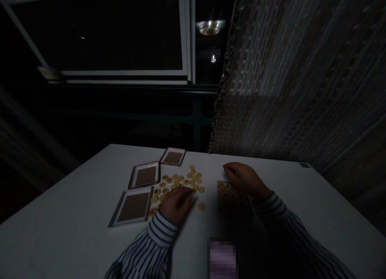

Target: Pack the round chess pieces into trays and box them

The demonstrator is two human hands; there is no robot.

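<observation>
On the white table lies a loose spread of round, pale wooden game pieces point(201, 207), some blank side up and some with red or dark characters, like Chinese chess pieces. My left hand point(177, 204) is low over the near side of the spread, fingers curled and slightly blurred; its fingertips are beside several pieces. To the right, my right hand point(245, 178) is held just above a box point(227, 196) with rows of reddish round shapes, partly covered by the hand and its shadow. The right fingers are curled together; whatever may be in them is hidden.
Three shallow rectangular trays or lids run along the left: a near one point(134, 206), a middle one point(145, 176) and a far one point(173, 156). A pixelated patch covers the near edge. Behind the table point(75, 210) are a dark window and a bead curtain point(265, 89).
</observation>
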